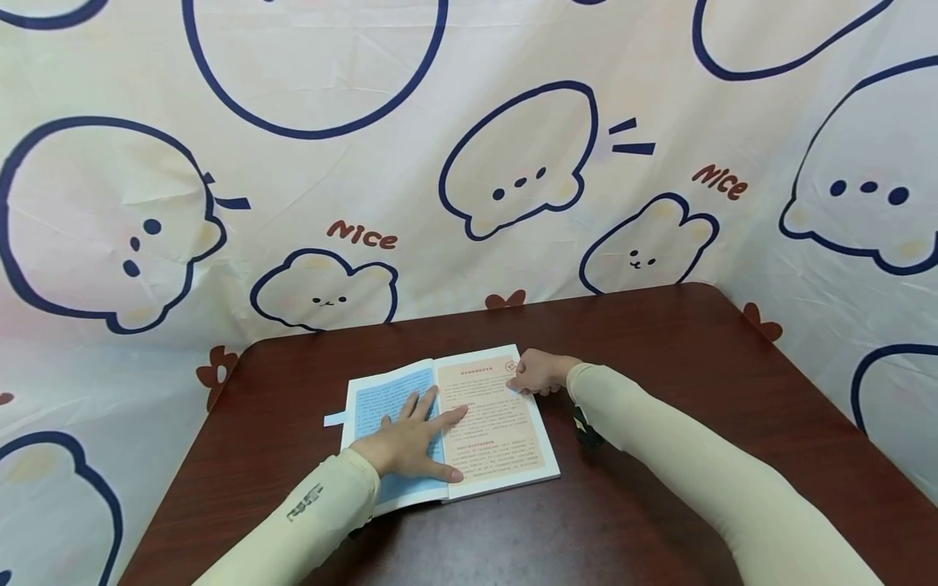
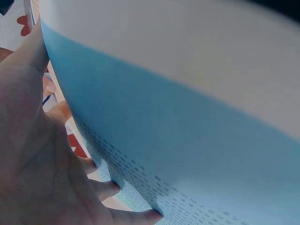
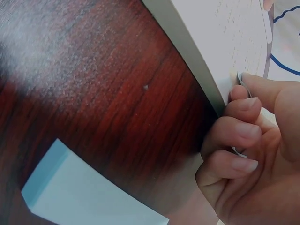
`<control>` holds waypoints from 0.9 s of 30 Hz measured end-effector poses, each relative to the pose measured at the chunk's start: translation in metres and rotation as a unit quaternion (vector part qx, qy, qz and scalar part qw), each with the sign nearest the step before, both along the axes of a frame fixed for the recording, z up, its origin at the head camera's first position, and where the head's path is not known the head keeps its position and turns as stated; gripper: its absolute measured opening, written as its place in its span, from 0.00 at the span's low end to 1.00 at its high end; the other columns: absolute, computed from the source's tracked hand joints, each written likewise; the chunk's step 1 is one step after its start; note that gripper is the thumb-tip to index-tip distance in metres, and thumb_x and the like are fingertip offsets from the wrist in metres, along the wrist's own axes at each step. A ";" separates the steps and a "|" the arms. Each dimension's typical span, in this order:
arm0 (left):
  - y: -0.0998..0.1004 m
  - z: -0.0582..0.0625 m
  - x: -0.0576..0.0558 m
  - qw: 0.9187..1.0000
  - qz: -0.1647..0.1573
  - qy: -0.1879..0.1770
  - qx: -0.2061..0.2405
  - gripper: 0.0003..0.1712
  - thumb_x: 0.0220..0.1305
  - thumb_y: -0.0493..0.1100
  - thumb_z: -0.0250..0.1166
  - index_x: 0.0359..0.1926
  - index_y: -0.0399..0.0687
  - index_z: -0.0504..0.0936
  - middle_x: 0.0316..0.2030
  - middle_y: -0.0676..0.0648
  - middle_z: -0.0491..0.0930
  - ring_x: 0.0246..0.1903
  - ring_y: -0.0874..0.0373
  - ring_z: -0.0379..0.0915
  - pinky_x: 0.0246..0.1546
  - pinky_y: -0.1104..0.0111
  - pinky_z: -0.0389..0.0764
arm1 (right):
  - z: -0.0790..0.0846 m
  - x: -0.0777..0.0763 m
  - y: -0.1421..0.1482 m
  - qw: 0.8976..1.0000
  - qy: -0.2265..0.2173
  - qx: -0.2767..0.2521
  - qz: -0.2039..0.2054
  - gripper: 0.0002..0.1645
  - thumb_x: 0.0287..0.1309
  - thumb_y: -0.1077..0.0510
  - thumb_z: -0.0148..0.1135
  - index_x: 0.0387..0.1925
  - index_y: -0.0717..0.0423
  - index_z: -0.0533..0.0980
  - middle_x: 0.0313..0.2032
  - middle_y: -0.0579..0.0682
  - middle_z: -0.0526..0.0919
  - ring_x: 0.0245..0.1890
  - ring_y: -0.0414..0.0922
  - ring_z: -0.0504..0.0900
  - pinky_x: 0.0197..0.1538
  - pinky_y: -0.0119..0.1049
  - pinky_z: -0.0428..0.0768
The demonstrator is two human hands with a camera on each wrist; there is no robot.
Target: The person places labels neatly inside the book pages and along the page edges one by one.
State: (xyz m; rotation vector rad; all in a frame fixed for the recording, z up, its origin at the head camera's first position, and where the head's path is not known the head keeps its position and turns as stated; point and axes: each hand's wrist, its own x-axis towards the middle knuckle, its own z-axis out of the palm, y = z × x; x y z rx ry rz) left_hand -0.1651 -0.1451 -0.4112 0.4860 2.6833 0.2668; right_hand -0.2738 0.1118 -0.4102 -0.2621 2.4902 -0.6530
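Observation:
An open book (image 1: 498, 439) lies on the table, its left page (image 1: 388, 395) blue and its right page cream, both with rows of print. Across the middle fold, my left hand (image 1: 406, 443) rests with fingers spread; in the left wrist view its fingertips touch the bulging blue page (image 2: 154, 117). At the right page's upper outer edge, my right hand (image 1: 541, 372) pinches a small pale blue paper slip (image 1: 513, 385) between thumb and curled fingers. A white strip with a blue end (image 3: 89, 187) shows low in the right wrist view; whether it joins the slip, I cannot tell.
A pale tab (image 1: 334, 419) sticks out from the book's left edge. Beneath is a dark reddish-brown wooden table (image 1: 645, 334). Behind and beside it hangs a white cloth (image 1: 410, 179) with cartoon outlines. A dark device (image 1: 586, 427) sits under the right wrist.

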 end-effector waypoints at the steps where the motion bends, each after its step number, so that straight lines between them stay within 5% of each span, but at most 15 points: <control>1: 0.000 0.001 0.000 1.000 0.000 -0.001 -0.001 0.59 0.48 0.76 0.71 0.78 0.77 0.55 0.82 0.41 0.36 0.80 0.32 0.33 0.64 0.23 0.52 | 0.000 0.000 0.000 1.000 0.001 0.000 -0.001 0.28 0.70 0.49 0.59 0.12 0.51 0.72 0.11 0.44 0.69 0.12 0.39 0.63 0.18 0.30 0.59; 20: 0.002 -0.001 -0.001 1.000 -0.002 0.001 -0.003 0.59 0.47 0.77 0.71 0.78 0.77 0.55 0.82 0.41 0.36 0.80 0.32 0.33 0.64 0.23 0.53 | -0.005 0.001 0.002 1.000 0.017 -0.004 -0.004 0.29 0.69 0.48 0.62 0.11 0.49 0.70 0.10 0.43 0.68 0.12 0.38 0.66 0.18 0.30 0.59; 27: 0.001 -0.001 -0.001 1.000 0.001 -0.001 -0.002 0.59 0.47 0.77 0.71 0.78 0.78 0.55 0.82 0.41 0.36 0.80 0.33 0.33 0.64 0.23 0.53 | -0.002 0.006 -0.007 0.999 0.035 -0.001 -0.033 0.22 0.67 0.51 0.64 0.17 0.54 0.77 0.13 0.46 0.70 0.13 0.40 0.65 0.18 0.30 0.59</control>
